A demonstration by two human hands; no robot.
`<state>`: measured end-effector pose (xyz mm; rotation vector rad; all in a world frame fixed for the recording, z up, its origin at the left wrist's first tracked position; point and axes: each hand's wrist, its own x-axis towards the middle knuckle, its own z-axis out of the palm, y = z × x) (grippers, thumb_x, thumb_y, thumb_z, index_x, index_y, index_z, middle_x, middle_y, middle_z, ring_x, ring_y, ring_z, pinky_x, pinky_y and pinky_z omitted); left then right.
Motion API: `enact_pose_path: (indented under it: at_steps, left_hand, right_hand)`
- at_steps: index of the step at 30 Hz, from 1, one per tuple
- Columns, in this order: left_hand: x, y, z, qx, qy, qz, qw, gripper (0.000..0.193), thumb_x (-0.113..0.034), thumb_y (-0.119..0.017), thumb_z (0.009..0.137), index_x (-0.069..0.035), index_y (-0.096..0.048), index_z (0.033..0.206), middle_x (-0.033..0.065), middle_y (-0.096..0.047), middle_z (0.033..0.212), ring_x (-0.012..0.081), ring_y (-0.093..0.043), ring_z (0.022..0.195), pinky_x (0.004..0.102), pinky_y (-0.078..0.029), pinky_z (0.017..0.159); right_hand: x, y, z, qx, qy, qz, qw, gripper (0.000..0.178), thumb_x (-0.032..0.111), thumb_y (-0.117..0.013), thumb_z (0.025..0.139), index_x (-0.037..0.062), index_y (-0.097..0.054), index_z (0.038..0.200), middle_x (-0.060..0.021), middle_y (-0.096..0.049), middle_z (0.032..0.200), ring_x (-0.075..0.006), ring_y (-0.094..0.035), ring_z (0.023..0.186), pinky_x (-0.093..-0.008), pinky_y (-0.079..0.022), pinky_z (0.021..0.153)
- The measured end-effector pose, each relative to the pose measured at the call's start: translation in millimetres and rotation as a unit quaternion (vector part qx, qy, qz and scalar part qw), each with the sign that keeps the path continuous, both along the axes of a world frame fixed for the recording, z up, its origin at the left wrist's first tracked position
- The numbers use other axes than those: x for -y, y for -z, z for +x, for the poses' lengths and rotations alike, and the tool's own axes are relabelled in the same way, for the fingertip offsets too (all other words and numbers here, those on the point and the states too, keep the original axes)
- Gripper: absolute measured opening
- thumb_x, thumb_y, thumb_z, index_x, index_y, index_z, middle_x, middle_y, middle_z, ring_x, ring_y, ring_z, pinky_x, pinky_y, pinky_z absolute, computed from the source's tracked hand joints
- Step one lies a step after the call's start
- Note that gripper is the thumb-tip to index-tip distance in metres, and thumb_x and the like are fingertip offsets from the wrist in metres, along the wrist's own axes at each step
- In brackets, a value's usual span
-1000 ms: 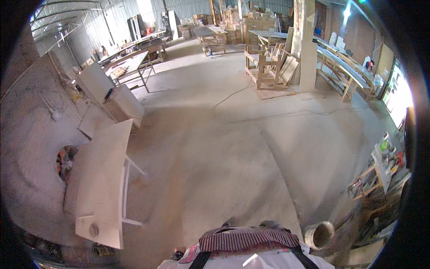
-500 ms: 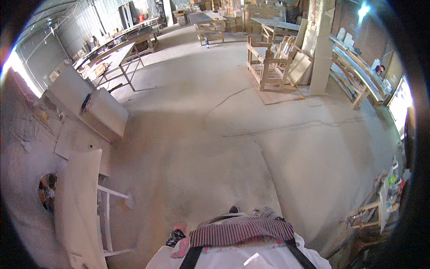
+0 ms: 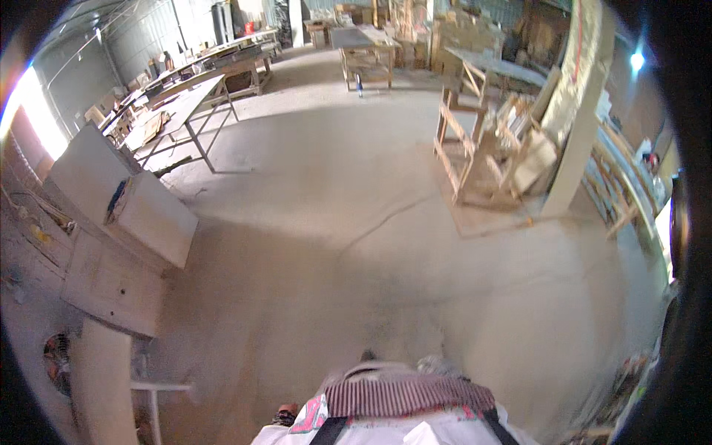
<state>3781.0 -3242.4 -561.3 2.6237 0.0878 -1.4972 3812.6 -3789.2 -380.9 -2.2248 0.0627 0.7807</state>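
Only a small part of my left hand shows, low beside my white top with pink patterning. Its fingers are too small and blurred to make out, and no held thing can be seen there. My right hand does not show. A brown striped cloth lies across my front between two dark straps. Past it, a dark shoe tip touches the floor, and a greyish bundle I cannot identify sits to the right.
To the left stand a pale box-like cabinet, a pale panel on a white frame and a fan. Ahead are a metal-legged table and a workbench. A wooden frame stands by a pillar. A cable crosses the floor.
The wooden frame and pillar have shifted right and nearer in view. The white-framed panel has slid down and left, and the cluttered stand at lower right has mostly left view.
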Motion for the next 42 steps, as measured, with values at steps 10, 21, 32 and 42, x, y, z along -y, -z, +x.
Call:
enact_pose_path:
  at_steps: [10,21,32,42]
  left_hand:
    - [226,-59,484,0.248,-0.221,-0.221,0.917,0.051,-0.045,-0.048,0.093,0.001,-0.068,0.104,0.0272,-0.066,0.103,0.0418,-0.063,0.103,0.0475,-0.049,0.091]
    - [239,12,616,0.024,-0.207,-0.002,0.978,0.046,-0.041,-0.049,0.093,0.000,-0.069,0.095,0.0249,-0.068,0.096,0.0399,-0.066,0.095,0.0490,-0.051,0.081]
    - [217,56,926,0.040,-0.177,-0.020,0.983,0.037,-0.033,-0.050,0.092,-0.002,-0.070,0.091,0.0241,-0.068,0.097,0.0370,-0.067,0.095,0.0479,-0.052,0.080]
    - [254,7,1502,0.310,-0.366,-0.216,0.851,0.045,-0.043,-0.055,0.089,-0.001,-0.069,0.100,0.0191,-0.071,0.087,0.0321,-0.069,0.078,0.0440,-0.054,0.068]
  right_hand:
    - [137,19,303,-0.003,0.070,-0.077,0.995,0.041,0.043,-0.055,0.090,0.0107,-0.071,0.111,-0.0199,-0.069,0.108,-0.0355,-0.066,0.104,-0.0430,-0.050,0.092]
    - [154,3,827,0.179,-0.123,0.046,0.975,0.028,0.017,-0.057,0.088,0.0096,-0.069,0.112,-0.0183,-0.070,0.100,-0.0320,-0.068,0.093,-0.0404,-0.053,0.082]
    - [157,173,1154,-0.056,-0.176,-0.012,0.983,0.031,0.022,-0.059,0.088,0.0077,-0.068,0.114,-0.0145,-0.070,0.110,-0.0280,-0.069,0.093,-0.0380,-0.053,0.085]
    - [217,176,1469,-0.077,0.065,0.025,0.995,0.035,0.019,-0.061,0.087,0.0029,-0.066,0.118,-0.0161,-0.071,0.107,-0.0234,-0.069,0.097,-0.0351,-0.054,0.086]
